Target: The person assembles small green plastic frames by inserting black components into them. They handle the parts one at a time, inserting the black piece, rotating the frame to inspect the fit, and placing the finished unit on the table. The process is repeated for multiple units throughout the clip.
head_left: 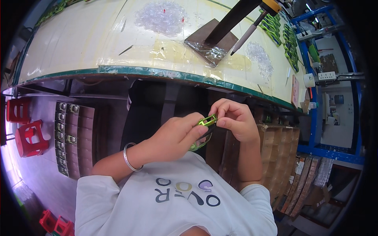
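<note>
Holding a bright-green openwork piece (207, 120) just off the front edge of the worktable (90, 47), we had both hands at it, apart from the tabletop. Our left hand (179, 133) was narrowed around the piece, its thumb laid along the near side; a silver bangle (126, 157) circled that wrist. Our right hand (238, 122) was curled, thumb and forefinger brought close together at the piece's right end, but we could not tell whether they gripped it or only touched it. A darker part and a green curve showed below the left fingers, partly hidden.

On the worktable, toward its far side, lay a broad heap of small clear plastic pieces (159, 19) with a few red bits among them. Right of the worktable's middle, a brown metal base plate (197, 37) carried a slanting dark post, and a smaller clear scatter (259, 59) lay nearer its right end. Rows of green-framed items (291, 47) lined that end.

Below the worktable's front edge, toward its left, a compartmented tray (84, 145) held small metallic parts in some cells, with red plastic stools (31, 139) farther left. Below its right end we had a cardboard divider box (279, 149).
</note>
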`<state>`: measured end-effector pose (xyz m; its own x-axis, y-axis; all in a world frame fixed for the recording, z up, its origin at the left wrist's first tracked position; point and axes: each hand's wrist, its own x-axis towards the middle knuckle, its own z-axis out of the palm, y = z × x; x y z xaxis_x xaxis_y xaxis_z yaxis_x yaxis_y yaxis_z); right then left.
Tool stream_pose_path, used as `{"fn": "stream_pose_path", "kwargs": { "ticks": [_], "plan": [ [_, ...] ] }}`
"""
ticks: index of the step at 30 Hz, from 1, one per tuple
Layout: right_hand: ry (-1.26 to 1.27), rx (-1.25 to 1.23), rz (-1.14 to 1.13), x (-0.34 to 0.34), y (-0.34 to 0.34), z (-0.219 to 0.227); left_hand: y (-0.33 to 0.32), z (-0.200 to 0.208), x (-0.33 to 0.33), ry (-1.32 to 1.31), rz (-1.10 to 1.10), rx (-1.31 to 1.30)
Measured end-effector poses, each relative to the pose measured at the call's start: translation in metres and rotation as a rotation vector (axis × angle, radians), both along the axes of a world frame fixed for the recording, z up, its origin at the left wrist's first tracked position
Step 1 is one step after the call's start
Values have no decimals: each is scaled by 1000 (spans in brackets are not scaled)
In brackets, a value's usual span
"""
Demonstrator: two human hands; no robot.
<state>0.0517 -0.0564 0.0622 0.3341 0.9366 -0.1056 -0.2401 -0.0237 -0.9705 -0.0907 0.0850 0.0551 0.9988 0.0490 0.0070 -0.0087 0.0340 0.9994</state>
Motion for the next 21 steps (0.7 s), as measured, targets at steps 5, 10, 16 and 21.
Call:
{"fn": "stream_pose_path", "kwargs": {
  "ticks": [5, 10, 16, 21],
  "plan": [
    [262, 26, 97, 6, 2, -17, 4, -2, 0, -59, -58, 121],
    [-713, 168, -291, -33, 2, -22, 10, 2, 7, 12, 97, -274],
    [-1234, 197, -332, -42, 7, -39, 7, -4, 11, -16, 19, -594],
    [-1212, 195, -230, -38, 7, -30, 17, -16, 18, -170, 282, 48]
  ]
}}
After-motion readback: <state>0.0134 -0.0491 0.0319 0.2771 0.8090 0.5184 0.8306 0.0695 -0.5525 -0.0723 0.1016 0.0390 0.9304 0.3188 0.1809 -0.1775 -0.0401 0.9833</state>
